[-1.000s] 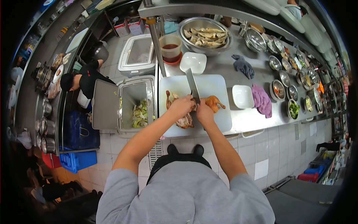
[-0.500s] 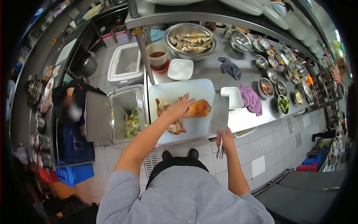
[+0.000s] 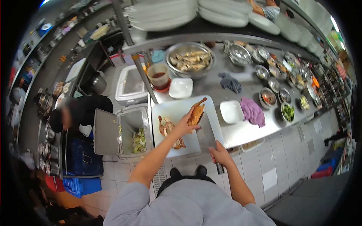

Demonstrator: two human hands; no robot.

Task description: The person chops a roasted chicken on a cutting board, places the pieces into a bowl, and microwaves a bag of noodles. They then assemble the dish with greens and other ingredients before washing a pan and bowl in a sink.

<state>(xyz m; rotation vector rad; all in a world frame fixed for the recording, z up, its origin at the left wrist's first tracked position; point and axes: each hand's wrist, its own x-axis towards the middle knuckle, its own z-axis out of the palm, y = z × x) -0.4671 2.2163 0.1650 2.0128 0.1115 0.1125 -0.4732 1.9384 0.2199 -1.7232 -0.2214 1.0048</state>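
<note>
A white cutting board (image 3: 163, 111) lies at the counter's front edge. On its right half, a browned piece of roast poultry (image 3: 197, 113) is tilted up with its leg end pointing away and right; my left hand (image 3: 184, 127) grips its near left side. The fingers of my right hand (image 3: 221, 154) wrap round the handle of a wide cleaver (image 3: 206, 132). Its blade lies over the board's right part, with the far end right at the poultry. More cut poultry pieces (image 3: 167, 128) rest on the board's left side, partly hidden by my left forearm.
Behind the board stand a square white dish (image 3: 181, 88), a tub of brown liquid (image 3: 158, 75) and a steel bowl of fish (image 3: 190, 60). To the right are another white dish (image 3: 231, 112) and a purple cloth (image 3: 252, 112). An open bin (image 3: 132, 117) adjoins the counter's left; a person (image 3: 88, 109) bends beyond it.
My left hand has taken hold of the poultry piece and turned it so the leg end points away. The cleaver has moved left, its blade now up against the piece. The view has shifted.
</note>
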